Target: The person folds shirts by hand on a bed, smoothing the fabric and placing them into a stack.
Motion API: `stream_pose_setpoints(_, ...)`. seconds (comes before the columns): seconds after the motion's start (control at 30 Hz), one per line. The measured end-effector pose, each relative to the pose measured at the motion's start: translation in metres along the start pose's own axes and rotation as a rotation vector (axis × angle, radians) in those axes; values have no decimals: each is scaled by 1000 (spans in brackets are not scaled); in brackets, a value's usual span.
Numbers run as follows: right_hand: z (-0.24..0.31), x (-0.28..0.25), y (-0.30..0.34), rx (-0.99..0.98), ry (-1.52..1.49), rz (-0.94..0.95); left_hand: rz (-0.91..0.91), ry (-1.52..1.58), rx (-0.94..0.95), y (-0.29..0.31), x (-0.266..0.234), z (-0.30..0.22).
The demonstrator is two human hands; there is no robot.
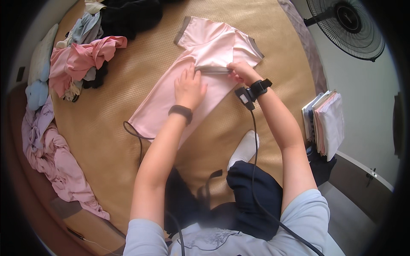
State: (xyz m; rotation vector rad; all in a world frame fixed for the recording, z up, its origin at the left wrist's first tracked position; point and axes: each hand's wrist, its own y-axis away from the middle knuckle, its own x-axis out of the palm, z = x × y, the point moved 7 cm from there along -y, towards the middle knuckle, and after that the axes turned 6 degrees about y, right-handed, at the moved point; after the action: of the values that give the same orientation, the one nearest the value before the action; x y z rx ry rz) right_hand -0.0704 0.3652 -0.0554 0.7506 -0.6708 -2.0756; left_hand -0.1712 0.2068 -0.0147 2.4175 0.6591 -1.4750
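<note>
A pale pink short-sleeved shirt (162,96) with grey trim lies spread on the tan woven mat (115,94), its sleeves toward the far side. Part of it is folded over, and a grey-edged band (213,69) runs across its middle. My left hand (190,87) rests flat on the pink cloth just below that band, fingers stretched out. At the band's right end, my right hand (242,73) pinches the grey edge between thumb and fingers. The cloth beneath both palms is hidden.
Crumpled clothes (85,59) are heaped at the far left, with a pink cloth (60,166) nearer along the left edge. A folded stack of clothes (329,123) stands at the right. A black fan (346,17) is at the upper right. A cable (255,170) hangs from my right wrist.
</note>
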Motion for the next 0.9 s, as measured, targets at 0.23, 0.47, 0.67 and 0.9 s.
stream_pose_setpoints(0.23, 11, -4, 4, -1, 530, 113, -21, -10, 54, 3, 0, -3)
stream_pose_setpoints(0.47, 69, 0, 33, -246, 1155, -220, 0, 179, 4, -11, -9, -1)
stream_pose_setpoints(0.67, 79, 7, -4, -679, 1212, -386, -116, 71, 7, -30, 1, -1)
stream_pose_setpoints(0.9, 58, -10, -24, -426, 1222, -254, 27, -105, -59, -27, 12, 12)
